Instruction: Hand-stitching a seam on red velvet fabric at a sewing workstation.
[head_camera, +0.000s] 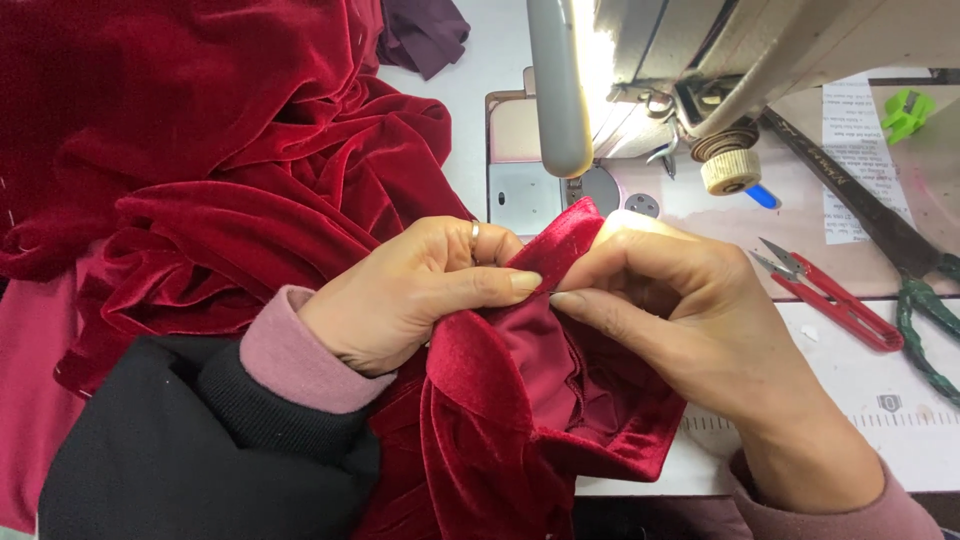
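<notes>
Crimson velvet fabric (520, 400) sits pinched at mid-frame between the left hand (410, 295) and right hand (670, 300), thumbs and forefingers meeting on a folded edge, wrists angled inward. Plush folds spill to the upper left; beyond, a sewing machine (700, 60) stands above, and red thread snips (830, 295) lie right.

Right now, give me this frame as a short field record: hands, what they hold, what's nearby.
left hand: pinches a fold of the red velvet fabric, thumb on top; ring on one finger
right hand: pinches the same fold, fingertips meeting the left thumb
fabric position: folded edge held up just in front of the sewing machine; the bulk is piled to the left
red thread snips: on the table, right of the hands, untouched
large scissors: dark, lying farther right
table: white top
</notes>
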